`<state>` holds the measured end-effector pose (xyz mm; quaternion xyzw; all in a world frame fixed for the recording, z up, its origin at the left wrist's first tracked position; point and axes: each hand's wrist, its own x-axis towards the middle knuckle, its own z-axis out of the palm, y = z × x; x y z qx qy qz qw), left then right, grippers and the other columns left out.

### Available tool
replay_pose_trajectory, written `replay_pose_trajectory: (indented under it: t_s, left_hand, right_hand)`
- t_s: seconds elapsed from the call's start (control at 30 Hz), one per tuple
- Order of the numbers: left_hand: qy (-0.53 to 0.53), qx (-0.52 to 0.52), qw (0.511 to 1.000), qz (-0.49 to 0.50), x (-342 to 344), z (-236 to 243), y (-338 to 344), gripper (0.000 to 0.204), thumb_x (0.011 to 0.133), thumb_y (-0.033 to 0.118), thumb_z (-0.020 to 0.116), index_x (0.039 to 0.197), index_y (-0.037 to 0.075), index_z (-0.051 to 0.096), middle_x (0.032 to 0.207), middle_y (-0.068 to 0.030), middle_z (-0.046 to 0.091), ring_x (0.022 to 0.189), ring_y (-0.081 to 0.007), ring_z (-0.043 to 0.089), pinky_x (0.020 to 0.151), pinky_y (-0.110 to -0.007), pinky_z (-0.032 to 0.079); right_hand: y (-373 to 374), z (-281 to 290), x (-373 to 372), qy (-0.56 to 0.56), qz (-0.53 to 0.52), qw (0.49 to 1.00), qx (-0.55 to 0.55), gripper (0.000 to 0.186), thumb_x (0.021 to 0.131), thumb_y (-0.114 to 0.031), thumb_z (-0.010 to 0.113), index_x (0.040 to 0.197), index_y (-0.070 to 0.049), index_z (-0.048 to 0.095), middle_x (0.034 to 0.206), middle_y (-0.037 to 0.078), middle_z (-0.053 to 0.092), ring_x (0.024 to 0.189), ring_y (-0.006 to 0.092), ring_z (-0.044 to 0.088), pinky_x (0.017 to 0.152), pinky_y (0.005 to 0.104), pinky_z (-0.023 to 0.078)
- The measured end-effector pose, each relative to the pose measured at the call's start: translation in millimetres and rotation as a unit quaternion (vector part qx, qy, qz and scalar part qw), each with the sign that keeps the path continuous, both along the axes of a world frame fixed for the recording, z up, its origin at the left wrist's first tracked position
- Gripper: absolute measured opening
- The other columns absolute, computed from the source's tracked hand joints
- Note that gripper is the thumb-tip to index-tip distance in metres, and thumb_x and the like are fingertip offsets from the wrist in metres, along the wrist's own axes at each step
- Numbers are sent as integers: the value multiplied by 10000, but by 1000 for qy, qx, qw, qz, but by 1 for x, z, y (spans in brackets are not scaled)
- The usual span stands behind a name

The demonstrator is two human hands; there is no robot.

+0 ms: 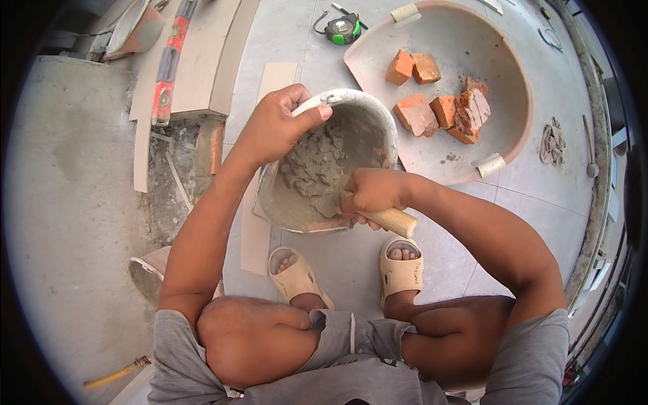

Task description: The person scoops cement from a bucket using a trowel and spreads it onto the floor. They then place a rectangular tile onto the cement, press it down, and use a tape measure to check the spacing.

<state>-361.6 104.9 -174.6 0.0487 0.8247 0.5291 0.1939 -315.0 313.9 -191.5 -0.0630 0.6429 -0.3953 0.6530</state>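
A tilted bucket (389, 128) with a pale, crusted rim stands in front of my feet. Wet grey mortar (314, 162) lies heaped along its inner wall. At the bucket's upper left, my left hand (280, 125) grips the rim, thumb over the edge. My right hand (374, 192) is closed around the light wooden handle of a trowel (397, 221), at the bucket's lower right. The trowel's blade reaches down toward the mortar and is mostly hidden by the hand and the mortar.
A wide shallow basin (378, 40) with broken red bricks (415, 113) lies beyond the bucket. A tape measure (343, 29) is at the top. To the left, a red level (177, 47) rests on stacked tiles (212, 61). A crumpled cloth (552, 143) lies far right.
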Motion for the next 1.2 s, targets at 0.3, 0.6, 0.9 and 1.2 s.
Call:
replay_pose_trajectory:
  t_s: [0.3,0.6,0.9,1.2]
  left_hand:
    - [-4,-20,1000,3,-1,6,-4,320,900,357,742,865,63,621,755,-1,630,682,-60,551,607,-238,429]
    - [-28,-19,999,9,-5,4,-6,335,895,368,746,870,56,627,752,1,628,689,-65,547,627,-240,429]
    - [-4,-9,1000,26,-5,-6,-19,344,891,356,731,861,27,640,727,-18,626,673,-81,548,622,-274,445]
    - [8,-24,999,33,10,-4,-21,315,926,345,718,869,51,620,781,1,638,726,-65,567,675,-252,452]
  right_hand:
    - [22,12,3,363,166,915,52,323,896,-172,586,1108,72,603,899,261,680,883,430,680,810,487,537]
    - [1,47,24,703,272,656,35,261,817,-131,632,1043,-20,701,940,128,632,844,269,682,676,385,548]
    - [-3,5,3,643,287,705,86,293,851,-140,599,1112,-46,697,960,159,641,822,304,689,660,415,562]
    - [-1,6,-15,336,128,927,107,317,987,-204,461,1068,66,606,773,189,673,651,292,703,585,422,578]
